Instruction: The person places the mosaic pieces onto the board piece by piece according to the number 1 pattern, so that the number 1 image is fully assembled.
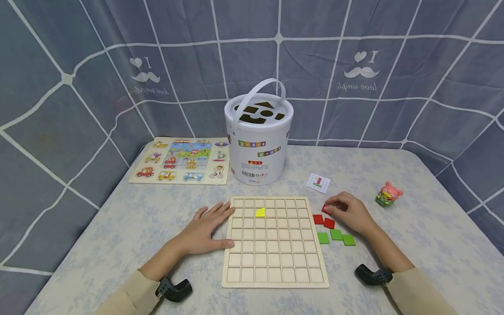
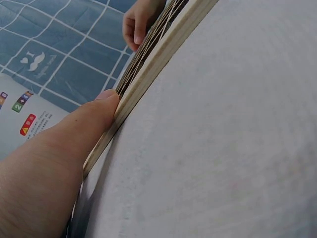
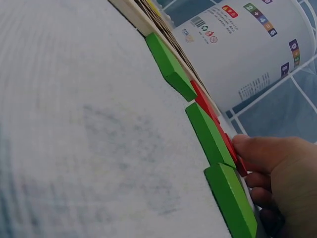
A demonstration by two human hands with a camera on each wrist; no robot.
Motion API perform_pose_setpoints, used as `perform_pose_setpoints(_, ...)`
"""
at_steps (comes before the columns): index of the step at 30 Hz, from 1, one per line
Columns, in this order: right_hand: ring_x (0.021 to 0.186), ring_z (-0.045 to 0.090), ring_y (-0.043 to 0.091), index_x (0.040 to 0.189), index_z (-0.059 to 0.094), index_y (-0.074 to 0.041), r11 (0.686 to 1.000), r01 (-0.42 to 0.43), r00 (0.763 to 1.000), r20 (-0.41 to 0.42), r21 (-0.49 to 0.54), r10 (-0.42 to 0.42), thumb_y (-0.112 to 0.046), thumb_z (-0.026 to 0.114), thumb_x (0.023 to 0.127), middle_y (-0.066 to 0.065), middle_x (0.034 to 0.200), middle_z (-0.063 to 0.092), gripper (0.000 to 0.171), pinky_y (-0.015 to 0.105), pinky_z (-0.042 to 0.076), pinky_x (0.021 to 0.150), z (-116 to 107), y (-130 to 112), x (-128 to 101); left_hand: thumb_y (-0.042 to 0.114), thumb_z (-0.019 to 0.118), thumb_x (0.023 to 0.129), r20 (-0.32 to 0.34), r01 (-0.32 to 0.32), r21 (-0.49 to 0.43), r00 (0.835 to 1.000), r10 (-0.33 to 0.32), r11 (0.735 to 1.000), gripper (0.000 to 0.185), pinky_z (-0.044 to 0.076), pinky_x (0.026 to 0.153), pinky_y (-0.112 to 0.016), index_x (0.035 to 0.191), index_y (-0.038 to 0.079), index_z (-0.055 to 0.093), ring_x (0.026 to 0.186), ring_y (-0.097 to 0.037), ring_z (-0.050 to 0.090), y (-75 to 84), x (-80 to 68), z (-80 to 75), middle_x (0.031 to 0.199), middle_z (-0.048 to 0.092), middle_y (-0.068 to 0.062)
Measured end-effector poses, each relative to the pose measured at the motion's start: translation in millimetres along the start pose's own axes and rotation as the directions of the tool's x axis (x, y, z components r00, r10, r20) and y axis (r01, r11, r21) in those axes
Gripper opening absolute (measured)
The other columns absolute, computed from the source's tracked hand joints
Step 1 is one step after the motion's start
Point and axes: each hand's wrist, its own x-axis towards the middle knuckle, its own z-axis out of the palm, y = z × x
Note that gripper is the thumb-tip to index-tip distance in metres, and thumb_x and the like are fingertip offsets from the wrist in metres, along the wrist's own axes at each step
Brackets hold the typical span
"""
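Observation:
A wooden grid board (image 1: 274,260) lies on the table with a yellow quarter-circle piece (image 1: 260,212) in one of its upper cells. My left hand (image 1: 204,229) rests at the board's left edge, fingers spread and thumb touching the rim; the left wrist view has that thumb (image 2: 101,111) against the wooden side. To the right of the board, my right hand (image 1: 350,213) pinches a red square tile (image 1: 325,208), partly covered by the fingers. Two more red tiles (image 1: 329,223) lie just below it. Nearer me are three green square tiles (image 1: 336,235), seen edge-on in the right wrist view.
Behind the board stands a white bucket (image 1: 257,148) with shape holes in its lid. A vehicle picture puzzle (image 1: 179,178) lies at the back left. A small pattern card (image 1: 318,183) is beyond the tiles, and a pink-and-green figurine (image 1: 388,194) sits at the right.

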Motion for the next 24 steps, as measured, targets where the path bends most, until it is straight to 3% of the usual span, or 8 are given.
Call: perform_pose_setpoints(24, 0.086, 0.053, 0.019, 0.099, 0.074, -0.006, 0.999, -0.050, 0.999, 0.011, 0.021, 0.050, -0.025, 0.078, 0.085, 0.003, 0.097, 0.064, 0.023, 0.026, 0.046, 0.075, -1.0, -0.7, 1.5, 0.062, 0.064, 0.085, 0.001, 0.000, -0.015, 1.000, 0.001, 1.000, 0.089, 0.008, 0.112, -0.059, 0.155, 0.016, 0.032, 0.147, -0.028, 0.016, 2.7, -1.0, -2.2, 0.160, 0.023, -0.004)
